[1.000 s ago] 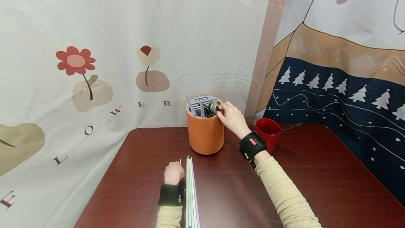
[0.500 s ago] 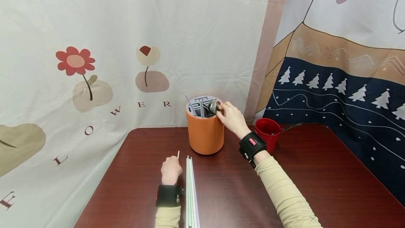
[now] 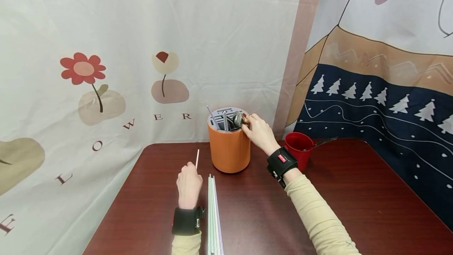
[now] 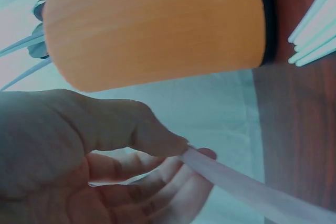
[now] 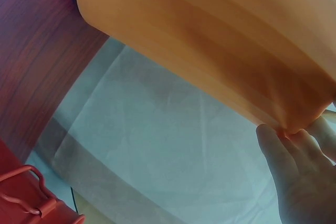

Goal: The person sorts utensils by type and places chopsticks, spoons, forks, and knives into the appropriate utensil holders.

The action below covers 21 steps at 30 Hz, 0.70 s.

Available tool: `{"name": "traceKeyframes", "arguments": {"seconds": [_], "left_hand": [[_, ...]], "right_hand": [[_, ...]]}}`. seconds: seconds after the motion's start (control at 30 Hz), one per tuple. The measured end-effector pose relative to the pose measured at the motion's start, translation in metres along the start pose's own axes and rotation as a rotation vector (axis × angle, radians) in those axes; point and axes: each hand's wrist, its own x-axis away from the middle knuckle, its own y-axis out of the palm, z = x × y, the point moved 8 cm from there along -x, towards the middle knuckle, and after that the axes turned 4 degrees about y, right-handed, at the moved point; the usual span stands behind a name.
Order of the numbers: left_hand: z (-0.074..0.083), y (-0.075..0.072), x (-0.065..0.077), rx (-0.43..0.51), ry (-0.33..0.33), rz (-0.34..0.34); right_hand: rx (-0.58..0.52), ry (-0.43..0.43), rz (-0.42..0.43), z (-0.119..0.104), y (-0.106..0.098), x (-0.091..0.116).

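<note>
My left hand [image 3: 189, 186] pinches a slim pale pink chopstick [image 3: 197, 158] between thumb and fingers, left of the orange utensil holder [image 3: 231, 150]. In the left wrist view, the chopstick [image 4: 252, 188] slants down to the right from the fingertips. The holder stands upright at the back of the table, with a slotted grey lid. Spoons [image 3: 237, 119] and a lavender stick [image 3: 212, 116] poke out of its top. My right hand [image 3: 261, 133] grips the holder's right rim. In the right wrist view, its thumb lies on the outer wall; other fingertips are partly hidden.
A bundle of pale green and lavender chopsticks [image 3: 213, 215] lies lengthwise on the dark red-brown table [image 3: 152, 207], just right of my left forearm. Behind my right wrist stands a red cup [image 3: 299, 143] with a utensil leaning out. Printed cloth [image 3: 212, 50] hangs behind the table.
My left hand has moved forward and slightly left from beside the bundle, and more of the pink chopstick shows above it. The right hand stays on the holder's rim.
</note>
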Motion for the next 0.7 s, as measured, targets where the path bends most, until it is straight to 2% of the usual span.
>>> {"name": "traceKeyframes", "arguments": {"seconds": [0.2,0.7], "left_hand": [[0.011,-0.02,0.0,0.024,0.053,0.132],[0.034,-0.054,0.0,0.2,0.189,0.359]], "right_hand": [[0.006,-0.003,0.002,0.001,0.0,0.0],[0.001,0.019,-0.016,0.003,0.003,-0.001]]}}
